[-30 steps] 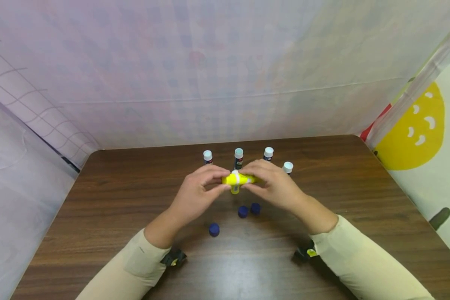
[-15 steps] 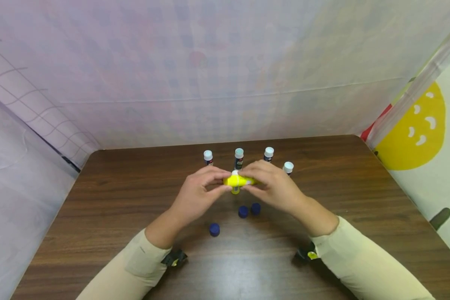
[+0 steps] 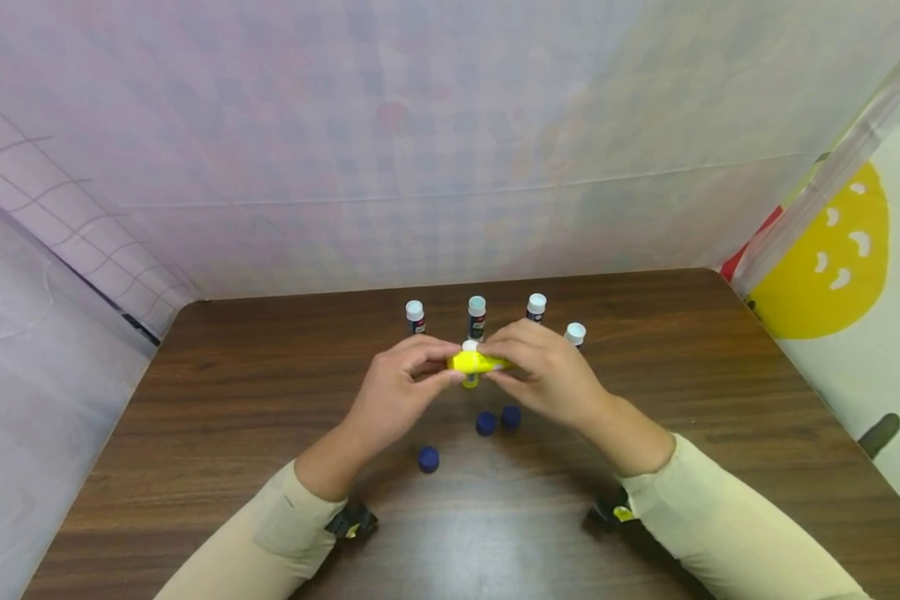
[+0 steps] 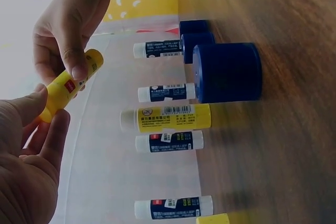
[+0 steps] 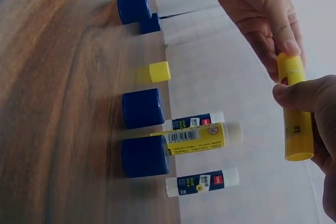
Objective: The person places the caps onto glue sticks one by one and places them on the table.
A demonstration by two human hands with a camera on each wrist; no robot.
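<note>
Between the pinching fingers (image 4: 56, 135) of the left hand (image 3: 393, 385) and right hand (image 3: 547, 371), the yellow plastic glue-stick cylinder (image 4: 68, 87) could slip if the pinch loosens, toppling the white-topped yellow tube (image 4: 173, 118) standing below them.

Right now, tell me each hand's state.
Left hand: closed, pinching one end of the raised yellow glue stick.
Right hand: closed, gripping that yellow glue stick further along.

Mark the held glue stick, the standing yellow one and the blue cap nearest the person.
Held yellow glue stick (image 4: 66, 87), left wrist view: body.
Standing yellow glue stick (image 4: 173, 118), left wrist view: label.
Nearest blue cap (image 3: 428, 459), head view: middle.
</note>
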